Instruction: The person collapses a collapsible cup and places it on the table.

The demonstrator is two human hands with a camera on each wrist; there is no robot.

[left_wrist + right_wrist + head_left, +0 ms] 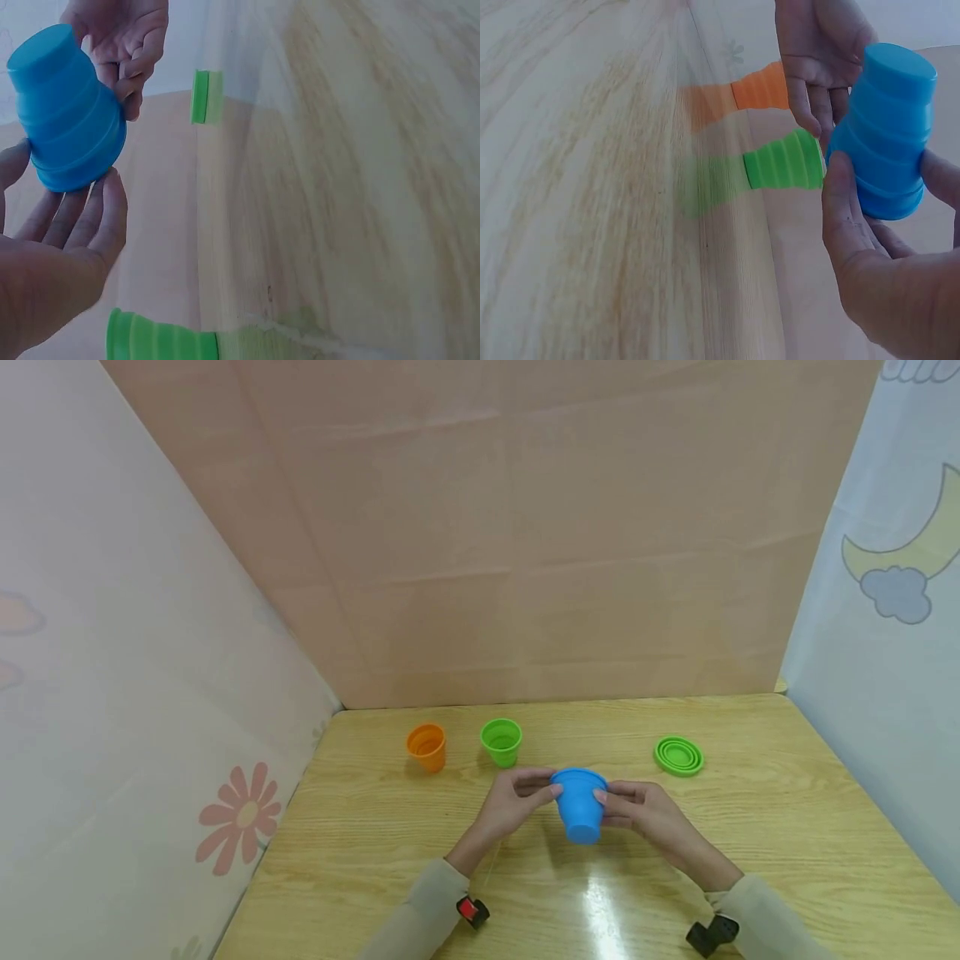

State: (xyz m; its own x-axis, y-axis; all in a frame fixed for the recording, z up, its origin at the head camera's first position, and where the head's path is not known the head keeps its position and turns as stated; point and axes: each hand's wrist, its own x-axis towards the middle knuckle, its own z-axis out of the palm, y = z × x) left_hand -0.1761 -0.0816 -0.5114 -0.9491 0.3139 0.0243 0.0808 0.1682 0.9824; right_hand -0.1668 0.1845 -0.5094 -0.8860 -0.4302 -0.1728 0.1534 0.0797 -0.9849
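Observation:
A blue collapsible cup (581, 810), drawn out to its full ribbed height, is held above the table between both hands, its base tilted toward me. My left hand (513, 803) pinches the rim on one side, thumb on the outer wall. On the opposite side my right hand (651, 820) grips the cup near its rim with thumb and fingers. Both wrist views show the blue cup (67, 112) clear of the tabletop. Beyond the left hand stands a green collapsible cup (502, 743), extended, with an extended orange cup (427, 748) to its left.
A flattened green collapsible cup (678, 756) lies at the back right of the wooden table (360, 843). A brown panel (525, 543) closes off the rear edge. Pale patterned walls (150, 635) flank both sides.

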